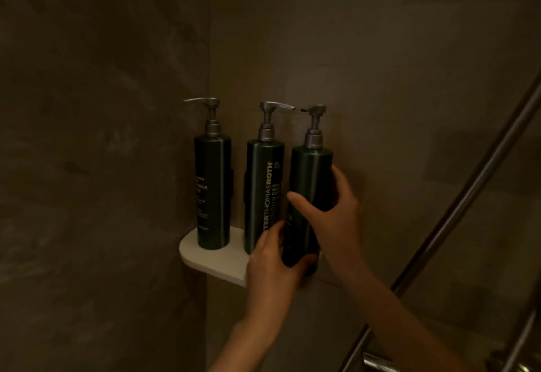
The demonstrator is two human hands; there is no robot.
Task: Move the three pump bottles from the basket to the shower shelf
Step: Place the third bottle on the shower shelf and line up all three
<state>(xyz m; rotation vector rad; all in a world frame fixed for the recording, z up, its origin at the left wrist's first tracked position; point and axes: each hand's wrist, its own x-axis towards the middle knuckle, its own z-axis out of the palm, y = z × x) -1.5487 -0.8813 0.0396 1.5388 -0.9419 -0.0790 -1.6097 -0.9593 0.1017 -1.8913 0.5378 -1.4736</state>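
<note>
Three dark green pump bottles with grey pumps are at a white corner shelf [213, 257] in a dim shower. The left bottle [213, 193] and the middle bottle [262, 196] stand upright on the shelf. The right bottle [308, 193] is tilted slightly, at the shelf's right end. My right hand [330, 219] wraps its middle from the right, thumb across the front. My left hand [272, 266] grips its base from below left. Whether its base rests on the shelf is hidden by my hands. The basket is not in view.
Brown tiled walls meet in a corner behind the shelf. A metal shower rail or hose [456, 210] runs diagonally at the right, with chrome fittings [377, 361] at the bottom right.
</note>
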